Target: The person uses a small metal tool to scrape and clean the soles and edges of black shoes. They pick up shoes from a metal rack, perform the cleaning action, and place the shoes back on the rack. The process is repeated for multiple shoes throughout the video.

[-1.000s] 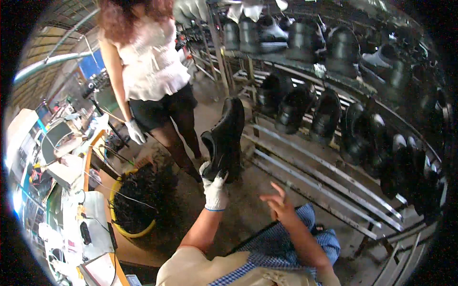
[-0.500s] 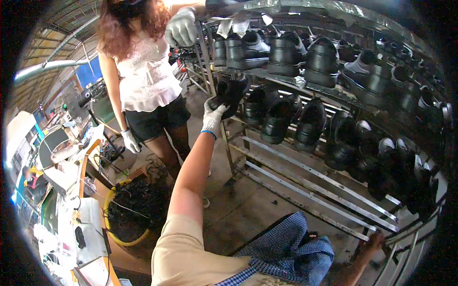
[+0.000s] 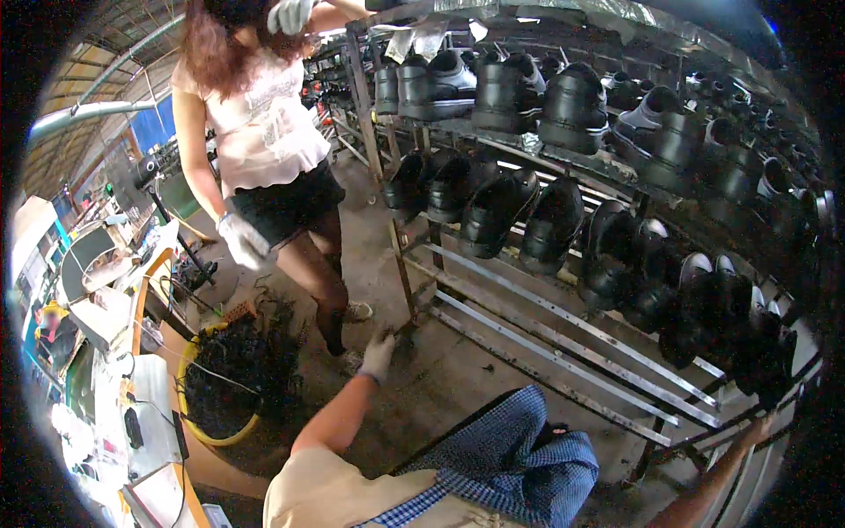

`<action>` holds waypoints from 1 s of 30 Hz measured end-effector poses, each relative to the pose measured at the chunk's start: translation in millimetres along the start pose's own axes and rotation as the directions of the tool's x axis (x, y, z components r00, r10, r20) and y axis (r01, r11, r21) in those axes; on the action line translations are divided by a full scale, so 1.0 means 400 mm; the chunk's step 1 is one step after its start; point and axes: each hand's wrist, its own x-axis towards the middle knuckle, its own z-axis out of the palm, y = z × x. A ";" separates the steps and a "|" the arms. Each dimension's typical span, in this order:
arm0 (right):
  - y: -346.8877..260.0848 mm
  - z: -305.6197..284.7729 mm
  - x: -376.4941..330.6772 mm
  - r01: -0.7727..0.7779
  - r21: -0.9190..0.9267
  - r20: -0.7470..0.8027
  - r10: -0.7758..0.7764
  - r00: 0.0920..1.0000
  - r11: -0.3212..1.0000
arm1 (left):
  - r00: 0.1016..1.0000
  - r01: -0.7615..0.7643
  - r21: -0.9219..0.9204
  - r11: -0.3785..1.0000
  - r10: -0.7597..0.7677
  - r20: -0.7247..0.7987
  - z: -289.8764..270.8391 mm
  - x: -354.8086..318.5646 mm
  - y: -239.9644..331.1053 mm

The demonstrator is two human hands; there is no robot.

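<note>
My left hand [image 3: 378,355], in a white knit glove, hangs over the floor to the left of the rack's lower rails. It holds nothing, and its slightly blurred fingers look stretched out. The nearest shoe on the lower shelf is a black shoe [image 3: 407,187] at the left end, above my hand and apart from it. My right forearm [image 3: 726,471] reaches up at the lower right. Its hand is lost in the dark beside black shoes [image 3: 764,356] at the rack's right end, so I cannot tell whether it touches one.
Black shoes [image 3: 574,110] fill the upper shelf of the metal rack [image 3: 546,330]. A person in a white top [image 3: 273,132] with gloved hands stands at the rack's left end. A yellow-rimmed tub [image 3: 195,418] of black scraps sits left, beside a cluttered workbench [image 3: 158,409].
My left hand has let go of the black shoe, now on the lower shelf, and moved down. My right arm has moved up and right from the lower rails. The person's lower hand has risen.
</note>
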 end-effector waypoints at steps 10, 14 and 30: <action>-0.272 0.028 -0.030 -0.291 -0.088 0.073 0.297 0.952 0.953 | 0.890 0.429 -0.359 0.829 -0.322 0.321 -0.007 -0.241 -0.546; -0.381 -0.063 0.039 -0.534 0.373 -0.209 0.630 0.748 0.758 | 0.821 0.543 -0.399 0.739 -0.366 0.439 0.043 -0.218 -0.571; -0.186 0.003 0.181 -0.645 0.534 0.425 0.487 0.763 0.546 | 0.908 0.277 -0.103 0.955 -0.225 0.354 0.044 -0.268 -0.541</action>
